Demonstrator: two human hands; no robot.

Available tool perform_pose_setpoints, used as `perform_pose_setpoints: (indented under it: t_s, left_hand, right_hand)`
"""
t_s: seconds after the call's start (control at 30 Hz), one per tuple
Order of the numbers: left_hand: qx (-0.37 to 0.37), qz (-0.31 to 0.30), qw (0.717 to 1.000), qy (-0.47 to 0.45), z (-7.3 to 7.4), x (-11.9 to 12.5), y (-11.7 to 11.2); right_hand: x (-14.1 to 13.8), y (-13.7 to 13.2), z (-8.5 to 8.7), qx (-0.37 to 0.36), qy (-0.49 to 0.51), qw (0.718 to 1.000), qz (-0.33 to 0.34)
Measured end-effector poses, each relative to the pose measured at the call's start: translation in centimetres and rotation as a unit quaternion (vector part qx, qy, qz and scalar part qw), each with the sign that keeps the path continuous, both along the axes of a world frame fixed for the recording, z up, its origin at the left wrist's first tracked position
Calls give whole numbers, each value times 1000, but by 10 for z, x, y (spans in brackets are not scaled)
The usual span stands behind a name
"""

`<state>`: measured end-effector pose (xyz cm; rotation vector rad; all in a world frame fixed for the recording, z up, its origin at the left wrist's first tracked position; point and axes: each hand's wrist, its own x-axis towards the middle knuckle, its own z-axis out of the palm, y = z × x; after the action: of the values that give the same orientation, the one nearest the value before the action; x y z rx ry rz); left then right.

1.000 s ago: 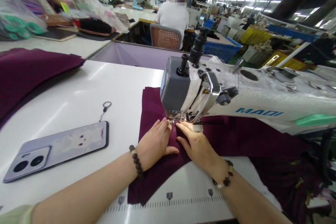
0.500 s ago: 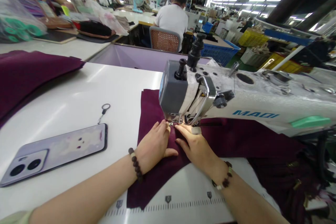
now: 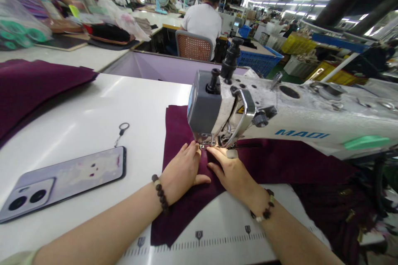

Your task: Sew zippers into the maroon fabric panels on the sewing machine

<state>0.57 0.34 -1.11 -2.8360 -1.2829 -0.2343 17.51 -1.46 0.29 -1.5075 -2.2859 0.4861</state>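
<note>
A dark purple fabric piece lies under the head of a sewing machine and stretches to the right beneath its arm. My left hand rests flat on the cloth, thumb stretched out, fingertips just left of the presser foot. On the other side, my right hand lies on the same cloth with its fingers extended and fingertips close to the foot. Neither hand grips anything. The needle point itself is too small to make out.
A phone with a ring strap lies left of my forearm. More purple fabric is stacked at the far left, and dark cloth hangs at the right. A person sits ahead beside a blue crate.
The cloth's right part beneath the machine arm has shifted slightly. Both hands stay in nearly the same place; the whole view has moved a little.
</note>
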Motion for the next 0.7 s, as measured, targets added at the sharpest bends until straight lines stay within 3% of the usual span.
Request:
perform_pose_setpoints:
  t_s: [0.7]
  left_hand:
    - [-36,5,999,-22,10,1,8]
  right_hand:
    - [0,4,-7,23,-16,999,-16]
